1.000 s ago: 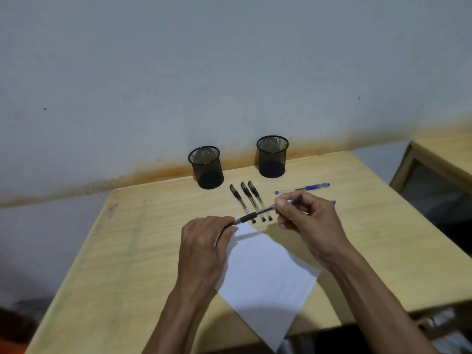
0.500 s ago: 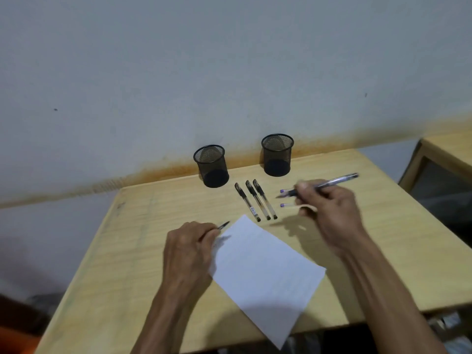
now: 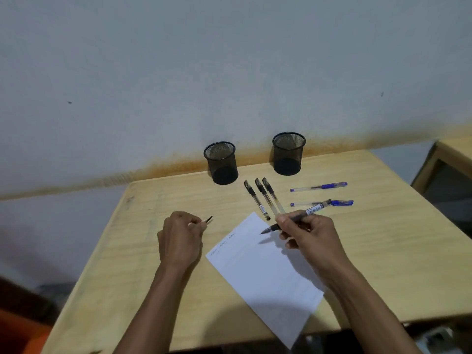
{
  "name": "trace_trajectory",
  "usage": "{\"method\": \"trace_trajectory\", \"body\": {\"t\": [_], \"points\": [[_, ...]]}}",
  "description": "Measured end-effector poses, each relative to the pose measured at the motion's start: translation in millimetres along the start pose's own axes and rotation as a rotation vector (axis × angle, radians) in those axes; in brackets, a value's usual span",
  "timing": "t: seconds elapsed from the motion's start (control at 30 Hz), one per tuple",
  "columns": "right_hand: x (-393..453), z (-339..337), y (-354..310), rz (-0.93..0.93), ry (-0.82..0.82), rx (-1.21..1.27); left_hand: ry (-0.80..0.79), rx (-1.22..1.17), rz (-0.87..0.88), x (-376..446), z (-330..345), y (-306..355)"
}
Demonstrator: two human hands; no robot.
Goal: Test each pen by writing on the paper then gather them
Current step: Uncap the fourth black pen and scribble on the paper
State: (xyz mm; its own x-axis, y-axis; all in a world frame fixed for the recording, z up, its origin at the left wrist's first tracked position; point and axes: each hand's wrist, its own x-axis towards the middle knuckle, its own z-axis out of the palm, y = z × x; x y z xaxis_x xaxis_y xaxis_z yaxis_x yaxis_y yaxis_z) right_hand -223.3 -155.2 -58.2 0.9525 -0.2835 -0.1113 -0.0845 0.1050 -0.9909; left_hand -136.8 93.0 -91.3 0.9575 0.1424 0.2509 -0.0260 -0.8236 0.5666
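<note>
A white sheet of paper (image 3: 265, 272) lies tilted on the wooden table, with a few small written marks near its upper left edge. My right hand (image 3: 309, 241) holds an uncapped black pen (image 3: 298, 217) in a writing grip, tip just above the paper's top corner. My left hand (image 3: 178, 238) is left of the paper and pinches the pen's black cap (image 3: 209, 219). Three black capped pens (image 3: 263, 198) lie side by side behind the paper. Two blue pens (image 3: 319, 186) (image 3: 339, 202) lie to their right.
Two black mesh pen cups (image 3: 221, 162) (image 3: 288, 153) stand at the table's back edge by the wall. The paper's near corner hangs over the table's front edge (image 3: 357, 325). Another wooden table (image 3: 454, 149) stands at the far right.
My hands pulled the cap off the black pen; the left kept the cap. My right hand lifted the pen away, turned it, and brought its tip down over the paper.
</note>
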Motion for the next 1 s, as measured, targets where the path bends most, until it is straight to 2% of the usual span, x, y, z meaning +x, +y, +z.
{"method": "trace_trajectory", "body": {"t": [0.33, 0.5, 0.6, 0.77, 0.93, 1.0], "points": [[-0.1, -7.3, 1.8, -0.029, -0.001, -0.060, 0.001, 0.050, 0.037, 7.6, 6.1, -10.9], [1.0, -0.6, 5.3, -0.015, -0.020, -0.003, 0.097, -0.211, 0.100, -22.4, 2.9, -4.7], [6.2, 11.4, 5.4, -0.017, -0.062, 0.019, -0.031, -0.339, 0.231, -40.5, 5.6, -0.4], [22.0, 36.0, 13.0, -0.134, -0.155, -0.181, -0.204, -0.104, 0.403, -42.6, 14.0, -13.7], [47.2, 50.5, 17.6, -0.201, -0.281, -0.414, -0.212, 0.000, 0.406, -42.2, 19.2, -18.5], [54.2, 53.8, 18.8, -0.218, -0.299, -0.433, -0.210, 0.009, 0.415, -41.9, 20.6, -19.1]]}}
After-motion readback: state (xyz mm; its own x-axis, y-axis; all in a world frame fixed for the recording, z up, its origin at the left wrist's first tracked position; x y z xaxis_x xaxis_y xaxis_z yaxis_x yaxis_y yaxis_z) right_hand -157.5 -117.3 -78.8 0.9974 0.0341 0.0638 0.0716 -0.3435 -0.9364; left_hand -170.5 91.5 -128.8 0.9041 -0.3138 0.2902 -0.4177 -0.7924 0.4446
